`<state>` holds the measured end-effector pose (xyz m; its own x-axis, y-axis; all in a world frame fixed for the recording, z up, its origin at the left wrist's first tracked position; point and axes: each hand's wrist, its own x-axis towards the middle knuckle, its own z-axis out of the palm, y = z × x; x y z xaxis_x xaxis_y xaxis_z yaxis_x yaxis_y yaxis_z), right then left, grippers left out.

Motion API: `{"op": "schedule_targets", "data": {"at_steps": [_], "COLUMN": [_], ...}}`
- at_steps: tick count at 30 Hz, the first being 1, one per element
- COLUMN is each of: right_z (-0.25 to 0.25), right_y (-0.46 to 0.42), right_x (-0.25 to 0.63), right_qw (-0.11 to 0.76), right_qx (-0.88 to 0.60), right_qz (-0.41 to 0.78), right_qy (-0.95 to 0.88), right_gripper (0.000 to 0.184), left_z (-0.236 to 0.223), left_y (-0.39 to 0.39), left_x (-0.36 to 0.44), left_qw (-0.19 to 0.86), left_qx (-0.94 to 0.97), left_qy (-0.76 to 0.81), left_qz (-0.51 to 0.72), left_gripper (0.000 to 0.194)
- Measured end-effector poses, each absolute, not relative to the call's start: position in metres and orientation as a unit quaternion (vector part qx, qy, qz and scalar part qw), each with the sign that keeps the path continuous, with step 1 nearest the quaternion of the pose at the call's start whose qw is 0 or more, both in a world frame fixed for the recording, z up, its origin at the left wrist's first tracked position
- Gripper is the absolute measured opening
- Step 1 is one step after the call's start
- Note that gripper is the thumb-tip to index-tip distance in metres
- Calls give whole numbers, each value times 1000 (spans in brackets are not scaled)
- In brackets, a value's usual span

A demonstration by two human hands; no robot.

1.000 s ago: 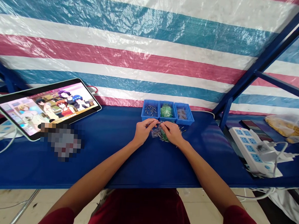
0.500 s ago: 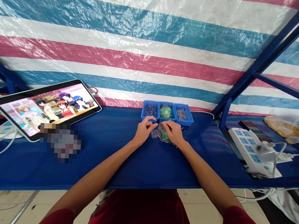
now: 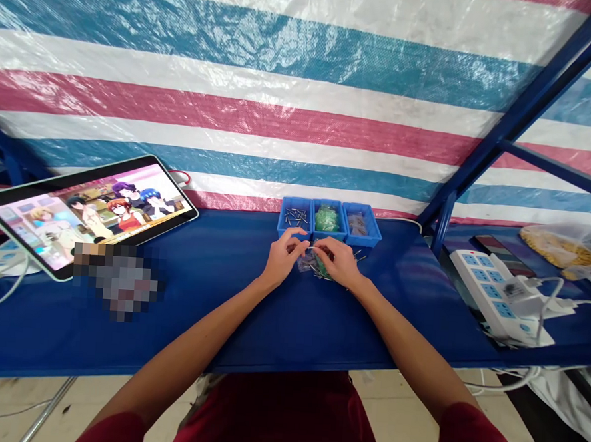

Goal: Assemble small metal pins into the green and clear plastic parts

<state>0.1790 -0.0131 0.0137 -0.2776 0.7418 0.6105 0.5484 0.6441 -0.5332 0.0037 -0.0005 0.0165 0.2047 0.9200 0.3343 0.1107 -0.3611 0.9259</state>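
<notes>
Closing in, the left hand [image 3: 283, 257] now pinches a thin pin [image 3: 314, 249] with the right hand [image 3: 340, 262], above a loose heap of small parts [image 3: 316, 267] near the bench's [image 3: 239, 331] rear edge, by three blue bins [image 3: 329, 220].

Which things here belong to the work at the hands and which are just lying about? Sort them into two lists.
Work: left hand, right hand, clear bag of green parts, loose metal pins, three blue bins.
Lying about: tablet showing a cartoon, white power strip, clear bag of yellow contents.
</notes>
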Motion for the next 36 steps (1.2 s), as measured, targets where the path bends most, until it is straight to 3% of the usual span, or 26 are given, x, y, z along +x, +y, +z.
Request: {"op": "schedule_targets", "data": {"at_steps": [15,23,26,31,36], "right_z": [14,14,15,18,18], "right_y": [-13,-11,-10,-11,-12], "right_x": [180,180,182,182,182], "right_qw": [466,434,447,470,456], "right_qx": [-450,-443,-459,-465,-469], "right_qz": [102,98,96,90,82], "right_qy": [-755,-778,-761,-745,-752], "right_gripper": [33,35,36,37,37], "left_z": [15,13,15,30,32], "left_y": [2,1,-3,7,43], "left_x": [7,7,4,-5,-8], "left_qw": [413,400,322,88,17], "left_qx": [618,611,644,701,745], "left_qy": [391,390,399,382,430], "left_qz": [543,561,568,596,510], "left_gripper": [27,28,28,22,26]}}
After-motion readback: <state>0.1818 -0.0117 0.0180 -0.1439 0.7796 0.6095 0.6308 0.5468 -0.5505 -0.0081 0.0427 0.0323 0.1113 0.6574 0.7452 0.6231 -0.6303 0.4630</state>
